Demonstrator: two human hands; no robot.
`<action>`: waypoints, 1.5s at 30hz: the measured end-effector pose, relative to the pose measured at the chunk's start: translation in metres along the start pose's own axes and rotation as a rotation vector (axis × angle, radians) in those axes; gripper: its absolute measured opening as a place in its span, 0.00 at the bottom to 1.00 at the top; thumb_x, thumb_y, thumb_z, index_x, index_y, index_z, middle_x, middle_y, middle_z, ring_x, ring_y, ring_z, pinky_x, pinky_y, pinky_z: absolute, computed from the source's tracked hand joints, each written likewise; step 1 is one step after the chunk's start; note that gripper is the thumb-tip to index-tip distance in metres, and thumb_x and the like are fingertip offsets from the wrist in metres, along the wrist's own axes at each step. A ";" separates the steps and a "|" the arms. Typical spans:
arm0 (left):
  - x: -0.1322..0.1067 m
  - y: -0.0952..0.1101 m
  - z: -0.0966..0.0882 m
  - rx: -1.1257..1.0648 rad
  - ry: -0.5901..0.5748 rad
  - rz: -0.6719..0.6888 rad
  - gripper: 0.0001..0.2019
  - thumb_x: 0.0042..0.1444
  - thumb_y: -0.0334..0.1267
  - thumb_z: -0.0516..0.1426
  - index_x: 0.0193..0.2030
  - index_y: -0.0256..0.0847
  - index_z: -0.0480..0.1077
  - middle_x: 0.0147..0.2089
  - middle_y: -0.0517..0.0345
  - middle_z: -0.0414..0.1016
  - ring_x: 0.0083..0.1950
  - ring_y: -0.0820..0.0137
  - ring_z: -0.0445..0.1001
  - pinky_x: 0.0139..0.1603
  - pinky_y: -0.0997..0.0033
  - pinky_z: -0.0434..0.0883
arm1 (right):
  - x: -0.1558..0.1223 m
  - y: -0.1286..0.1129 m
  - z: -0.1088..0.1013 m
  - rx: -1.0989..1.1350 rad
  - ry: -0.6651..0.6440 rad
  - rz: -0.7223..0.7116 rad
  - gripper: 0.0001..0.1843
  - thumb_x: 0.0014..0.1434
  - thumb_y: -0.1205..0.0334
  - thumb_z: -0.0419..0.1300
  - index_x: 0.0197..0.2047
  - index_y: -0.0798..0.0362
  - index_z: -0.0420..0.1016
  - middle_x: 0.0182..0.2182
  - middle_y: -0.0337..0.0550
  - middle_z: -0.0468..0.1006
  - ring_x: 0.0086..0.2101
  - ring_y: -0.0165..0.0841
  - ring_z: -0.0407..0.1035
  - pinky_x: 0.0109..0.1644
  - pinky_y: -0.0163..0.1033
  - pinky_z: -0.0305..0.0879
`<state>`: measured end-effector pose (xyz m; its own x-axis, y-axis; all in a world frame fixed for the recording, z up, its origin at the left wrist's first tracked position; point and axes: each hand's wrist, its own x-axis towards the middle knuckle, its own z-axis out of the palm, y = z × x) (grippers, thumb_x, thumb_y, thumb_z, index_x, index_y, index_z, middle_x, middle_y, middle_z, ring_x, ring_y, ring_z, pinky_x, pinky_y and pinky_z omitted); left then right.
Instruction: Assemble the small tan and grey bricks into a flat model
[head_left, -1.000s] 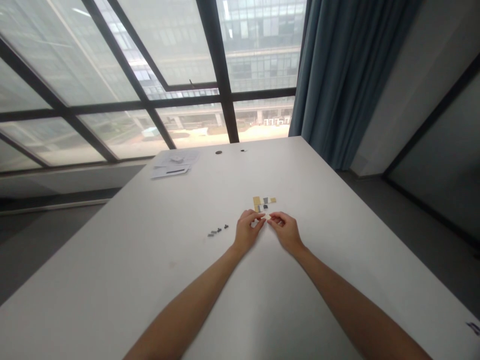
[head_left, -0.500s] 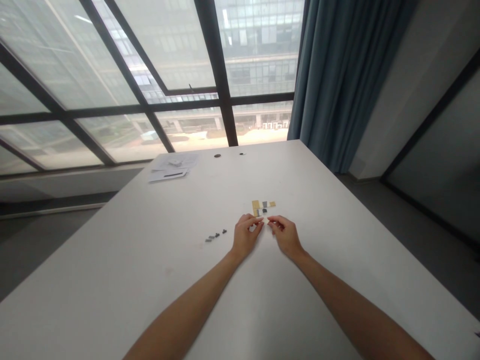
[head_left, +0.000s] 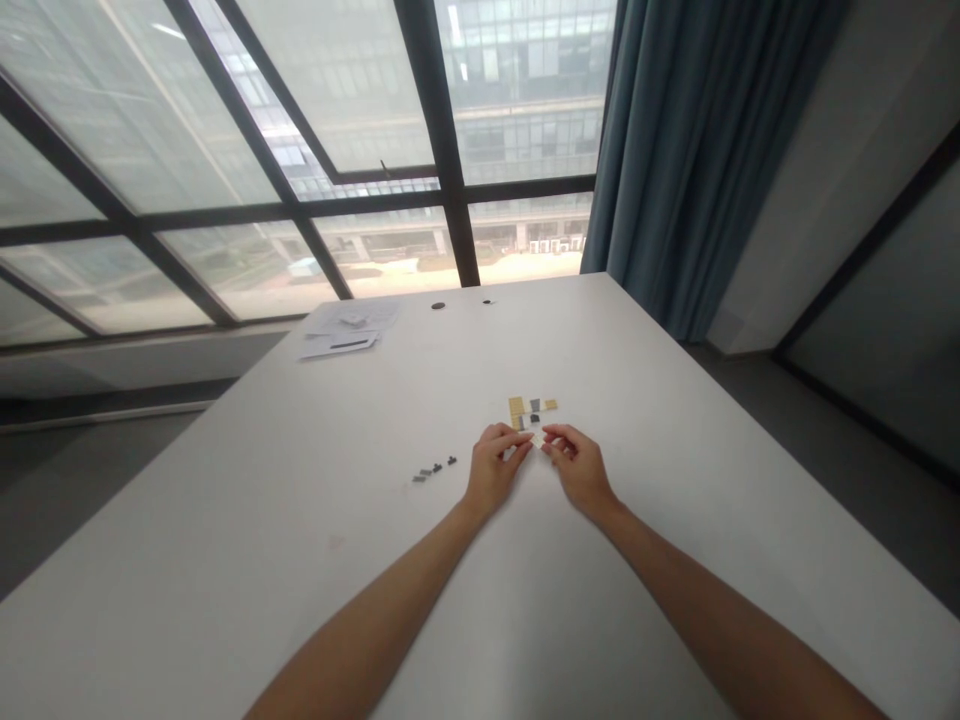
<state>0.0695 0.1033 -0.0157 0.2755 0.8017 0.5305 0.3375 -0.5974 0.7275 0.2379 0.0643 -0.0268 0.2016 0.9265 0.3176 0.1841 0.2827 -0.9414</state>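
My left hand (head_left: 495, 462) is closed, with thumb and fingertips pinching a small cream-white piece (head_left: 538, 440), possibly a toy building plate. From the other side my right hand (head_left: 579, 466) grips the same piece with bent fingers and thumb. Just beyond the fingertips lie a tan studded plate (head_left: 517, 407), a grey piece (head_left: 535, 405), a smaller tan piece (head_left: 551, 405) and a black piece (head_left: 535, 418). Another grey piece (head_left: 522, 423) sits close to my left fingers, partly covered.
Left of my hands, several small dark-grey and black pieces (head_left: 437, 468) lie in a slanting row on the white table (head_left: 360, 560). Papers (head_left: 349, 325) rest at the far left. Near the far edge are a round dark disc (head_left: 438, 306) and a small black item (head_left: 487, 302).
The view has shifted slightly. My right fingers have spread a little from the left ones, and more of the cream-white piece shows between them. The pieces on the table keep their arrangement.
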 end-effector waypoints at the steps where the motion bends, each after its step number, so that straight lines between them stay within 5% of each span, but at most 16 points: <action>1: 0.000 -0.001 0.000 -0.004 -0.001 -0.001 0.07 0.60 0.38 0.61 0.43 0.45 0.80 0.36 0.55 0.74 0.38 0.69 0.70 0.36 0.71 0.66 | 0.000 0.000 0.000 0.002 -0.017 -0.016 0.15 0.57 0.59 0.62 0.47 0.52 0.78 0.36 0.42 0.78 0.28 0.29 0.66 0.29 0.34 0.63; 19: 0.001 0.006 0.000 -0.055 -0.008 -0.078 0.08 0.61 0.41 0.60 0.42 0.43 0.80 0.36 0.55 0.72 0.35 0.71 0.68 0.31 0.73 0.63 | 0.001 0.000 -0.001 -0.040 -0.030 -0.127 0.10 0.57 0.61 0.63 0.43 0.51 0.80 0.35 0.41 0.76 0.29 0.30 0.65 0.30 0.34 0.61; 29: 0.003 0.006 -0.001 -0.130 -0.024 -0.097 0.13 0.52 0.47 0.67 0.41 0.43 0.81 0.34 0.57 0.71 0.32 0.73 0.64 0.29 0.73 0.61 | 0.001 -0.002 -0.004 0.021 -0.033 -0.138 0.09 0.55 0.60 0.66 0.41 0.50 0.82 0.34 0.41 0.79 0.30 0.31 0.67 0.32 0.36 0.62; 45: 0.003 0.003 -0.002 -0.166 -0.064 -0.094 0.11 0.56 0.44 0.64 0.43 0.44 0.81 0.36 0.56 0.73 0.34 0.71 0.68 0.33 0.71 0.65 | 0.001 -0.002 -0.003 0.026 0.002 -0.105 0.07 0.53 0.59 0.67 0.35 0.52 0.83 0.32 0.43 0.81 0.30 0.32 0.69 0.33 0.37 0.64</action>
<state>0.0700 0.1044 -0.0110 0.3083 0.8478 0.4314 0.2132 -0.5036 0.8372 0.2410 0.0644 -0.0244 0.1844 0.8908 0.4153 0.1793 0.3850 -0.9053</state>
